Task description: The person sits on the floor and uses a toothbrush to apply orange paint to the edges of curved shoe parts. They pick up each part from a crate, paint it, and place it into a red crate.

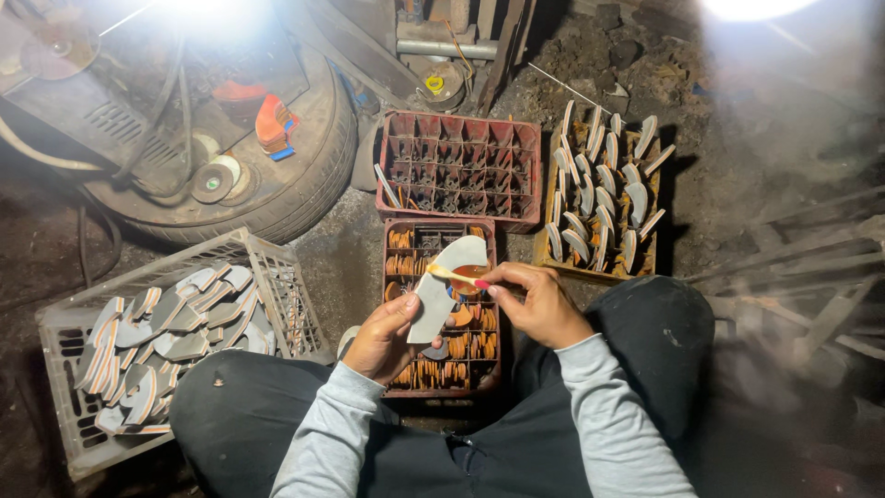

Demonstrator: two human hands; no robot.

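Observation:
My left hand (383,334) holds a curved, pale grey blade-shaped piece (441,286) up over a red divided crate (395,277). My right hand (536,302) grips a thin yellow stick with a red handle end (454,275) and lays its tip across the piece. Below the piece, inside the crate, sits a small container of reddish-brown paste (468,282), with stacks of orange-edged pieces (461,346) in the compartments around it.
A second red divided crate (461,166) stands behind, mostly bare. A wooden rack (604,198) at right holds several upright curved pieces. A grey plastic crate (152,332) at left is full of similar pieces. A tyre (295,175) with tools lies at back left.

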